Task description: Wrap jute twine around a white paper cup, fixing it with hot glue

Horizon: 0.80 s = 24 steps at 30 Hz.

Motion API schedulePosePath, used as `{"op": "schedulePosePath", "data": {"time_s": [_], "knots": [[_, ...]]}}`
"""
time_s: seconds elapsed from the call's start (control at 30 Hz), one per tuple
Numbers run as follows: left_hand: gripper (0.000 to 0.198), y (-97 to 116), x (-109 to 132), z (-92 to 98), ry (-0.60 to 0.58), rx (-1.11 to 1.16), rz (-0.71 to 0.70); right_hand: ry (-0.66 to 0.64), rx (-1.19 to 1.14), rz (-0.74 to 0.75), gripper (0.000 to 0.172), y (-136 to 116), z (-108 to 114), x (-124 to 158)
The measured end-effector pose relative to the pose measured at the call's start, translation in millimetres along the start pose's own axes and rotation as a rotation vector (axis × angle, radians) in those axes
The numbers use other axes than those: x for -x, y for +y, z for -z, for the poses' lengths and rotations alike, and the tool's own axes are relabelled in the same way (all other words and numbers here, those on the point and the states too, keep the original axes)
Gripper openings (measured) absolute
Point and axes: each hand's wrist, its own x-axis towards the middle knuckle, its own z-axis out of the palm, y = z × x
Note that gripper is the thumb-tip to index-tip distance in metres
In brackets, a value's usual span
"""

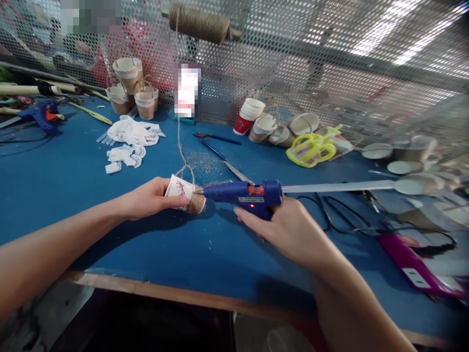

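Note:
My left hand (148, 197) is closed around a small paper cup (178, 188) lying on its side, its base end wound with jute twine (197, 202). A strand of twine (179, 122) runs from the cup up to a spool (200, 22) on the mesh wall. My right hand (289, 227) grips a blue glue gun (244, 193) with a clear glue stick (337, 186) sticking out of its back. The gun's nozzle touches the twine-wrapped part of the cup.
A blue table (110, 205) holds scissors (223, 154), white paper scraps (132, 134), stacked paper cups (251, 115), twine-wrapped cups (130, 85), a yellow plastic frame (311, 146), a second glue gun (40, 115), black cable (340, 215) and a magenta box (417, 266).

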Motion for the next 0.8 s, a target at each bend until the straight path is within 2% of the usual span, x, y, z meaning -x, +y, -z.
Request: {"op": "schedulePosePath", "data": {"time_s": [0.47, 0.67, 0.8], "knots": [[0.027, -1.4, 0.6, 1.1, -0.030, -0.016, -0.039, 0.045, 0.043, 0.122, 0.022, -0.2, -0.3, 3.1], [0.031, -0.6, 0.4, 0.7, -0.036, 0.000, -0.036, 0.051, 0.036, 0.206, 0.033, 0.1, 2.3, 5.2], [0.032, -1.4, 0.1, 0.7, -0.028, 0.000, -0.036, 0.072, 0.044, 0.174, 0.035, -1.5, 1.8, 5.0]]}}
